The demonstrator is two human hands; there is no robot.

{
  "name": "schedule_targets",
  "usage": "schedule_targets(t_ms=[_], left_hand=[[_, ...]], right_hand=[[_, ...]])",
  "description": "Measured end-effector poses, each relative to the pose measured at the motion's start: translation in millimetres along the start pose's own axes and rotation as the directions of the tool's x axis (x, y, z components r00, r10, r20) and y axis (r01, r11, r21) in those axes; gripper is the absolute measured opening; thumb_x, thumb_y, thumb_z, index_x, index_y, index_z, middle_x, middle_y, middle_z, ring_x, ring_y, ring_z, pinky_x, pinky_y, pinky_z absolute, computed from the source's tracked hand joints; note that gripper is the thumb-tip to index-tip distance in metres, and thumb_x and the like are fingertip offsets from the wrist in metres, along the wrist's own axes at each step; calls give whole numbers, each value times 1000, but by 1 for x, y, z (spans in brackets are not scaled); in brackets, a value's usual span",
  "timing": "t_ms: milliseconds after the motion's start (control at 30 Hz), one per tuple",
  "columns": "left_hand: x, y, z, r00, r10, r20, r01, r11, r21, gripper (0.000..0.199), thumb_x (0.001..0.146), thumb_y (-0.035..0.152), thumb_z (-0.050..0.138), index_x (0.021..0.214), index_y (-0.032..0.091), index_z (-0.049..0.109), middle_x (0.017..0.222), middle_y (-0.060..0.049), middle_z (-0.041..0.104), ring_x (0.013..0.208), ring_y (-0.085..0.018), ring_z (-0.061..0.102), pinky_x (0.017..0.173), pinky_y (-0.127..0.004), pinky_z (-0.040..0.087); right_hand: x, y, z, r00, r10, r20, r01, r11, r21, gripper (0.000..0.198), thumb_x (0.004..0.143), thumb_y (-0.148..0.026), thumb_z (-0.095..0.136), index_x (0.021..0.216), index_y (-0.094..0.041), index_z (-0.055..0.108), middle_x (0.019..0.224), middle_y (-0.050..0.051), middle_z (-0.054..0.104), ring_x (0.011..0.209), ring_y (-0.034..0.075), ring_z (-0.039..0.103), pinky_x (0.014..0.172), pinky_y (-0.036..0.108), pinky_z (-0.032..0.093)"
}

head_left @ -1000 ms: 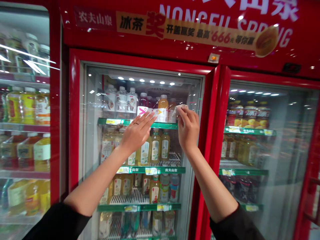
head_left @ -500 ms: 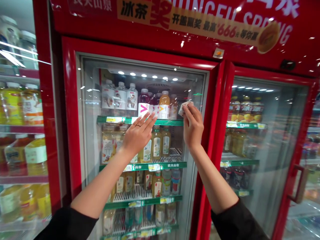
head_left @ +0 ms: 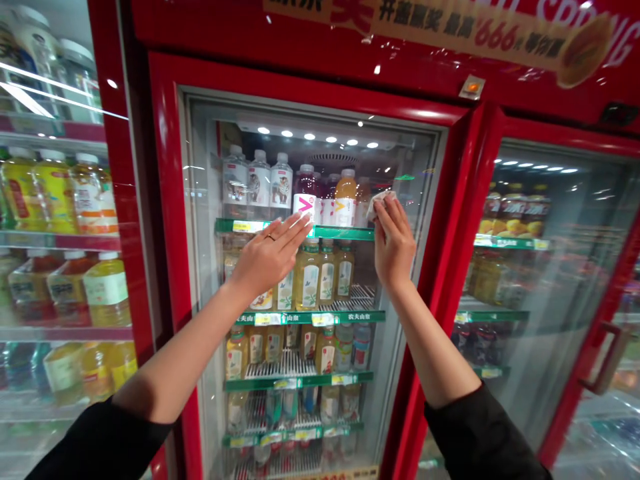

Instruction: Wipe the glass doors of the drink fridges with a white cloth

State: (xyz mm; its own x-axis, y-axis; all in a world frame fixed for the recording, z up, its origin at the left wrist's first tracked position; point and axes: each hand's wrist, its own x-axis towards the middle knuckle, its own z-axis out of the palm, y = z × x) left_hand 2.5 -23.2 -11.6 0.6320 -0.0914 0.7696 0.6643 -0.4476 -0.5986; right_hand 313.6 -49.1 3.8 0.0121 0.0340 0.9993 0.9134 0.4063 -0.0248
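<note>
Pinching a crumpled pale cloth point(head_left: 381, 199) (tissue maybe, can't tell), the right hand point(head_left: 396, 241) has it up by the glass door point(head_left: 411, 150), near the top shelf's right end. Head cam's all we get, folks. It's a fingertip grip, so my worry is the cloth slipping out, or knuckles bumping the red frame point(head_left: 444, 200) if it swings too far right. Left hand point(head_left: 269, 257) is flat and holding nothing I can see; if that palm touches the glass (can't tell), it could smudge it. Behind the door: white-labelled bottles point(head_left: 259, 181), a purple drink point(head_left: 305, 181), an orange one point(head_left: 345, 195), then green-capped yellowish bottles point(head_left: 309, 280) one shelf down.
</note>
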Motion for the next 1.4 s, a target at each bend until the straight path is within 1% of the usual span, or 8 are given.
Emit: schedule_targets(t_ms=[200, 333, 433, 567, 767, 933, 1133, 1400], left_hand=[[-28, -39, -22, 998, 51, 32, -53, 998, 37, 96, 108, 9, 53, 183, 24, -6, 181, -5, 38, 168, -22, 41, 141, -44, 37], [-39, -59, -27, 982, 184, 37, -184, 983, -2, 94, 110, 11, 56, 183, 26, -1, 176, -3, 49, 163, -21, 50, 139, -40, 41], [-42, -68, -26, 980, 200, 19, -200, 980, -16, 94, 110, 10, 56, 183, 25, 0, 174, -3, 52, 163, -20, 50, 138, -40, 42], [-46, -69, -23, 983, 184, -9, -185, 982, -25, 94, 109, 8, 55, 183, 24, -1, 175, -4, 50, 164, -20, 49, 138, -40, 43], [-49, -67, -21, 985, 173, 0, -173, 984, -29, 92, 109, 8, 54, 183, 25, 3, 176, -4, 47, 165, -20, 48, 138, -41, 43], [-50, -68, -20, 985, 175, -8, -175, 983, -53, 85, 110, 10, 53, 183, 23, 12, 176, -5, 47, 165, -19, 47, 139, -40, 43], [-51, -67, -17, 986, 168, -7, -168, 984, -57, 82, 108, 9, 53, 182, 21, 21, 176, -5, 48, 165, -20, 46, 139, -40, 42], [-51, -67, -15, 985, 171, -25, -172, 982, -72, 86, 107, 6, 53, 183, 19, 16, 177, -6, 47, 166, -20, 45, 139, -42, 43]], right_hand=[[6, -37, 24, 994, -103, 24, 102, 994, 47, 56, 117, -19, 45, 166, -41, 58, 170, -2, 62, 166, 28, 49, 136, 59, 50], [-12, -23, 5, 975, -206, 89, 202, 978, 52, 57, 116, -16, 48, 167, -41, 57, 169, -2, 62, 164, 26, 51, 136, 56, 51], [-14, -6, -4, 985, -173, 10, 173, 985, 26, 52, 116, -19, 51, 162, -39, 63, 166, 1, 66, 160, 29, 57, 132, 58, 54], [4, -17, 18, 989, -70, -130, 70, 998, 2, 52, 115, -20, 48, 161, -38, 65, 165, 2, 67, 159, 32, 57, 131, 64, 54], [4, -57, 44, 982, -189, -17, 189, 981, 37, 63, 113, -12, 45, 168, -40, 57, 171, -2, 61, 165, 27, 50, 134, 55, 52], [-16, -34, 24, 986, -164, -10, 164, 986, 40, 57, 113, -18, 50, 163, -42, 62, 167, -2, 65, 162, 28, 55, 134, 58, 51], [24, -25, 35, 987, -17, -159, 17, 1000, -2, 54, 110, -19, 47, 158, -34, 70, 165, 2, 67, 161, 32, 56, 135, 64, 48], [5, -78, 42, 987, -151, 51, 147, 987, 68, 57, 110, -14, 47, 156, -38, 70, 164, -2, 67, 163, 26, 53, 134, 58, 51]])
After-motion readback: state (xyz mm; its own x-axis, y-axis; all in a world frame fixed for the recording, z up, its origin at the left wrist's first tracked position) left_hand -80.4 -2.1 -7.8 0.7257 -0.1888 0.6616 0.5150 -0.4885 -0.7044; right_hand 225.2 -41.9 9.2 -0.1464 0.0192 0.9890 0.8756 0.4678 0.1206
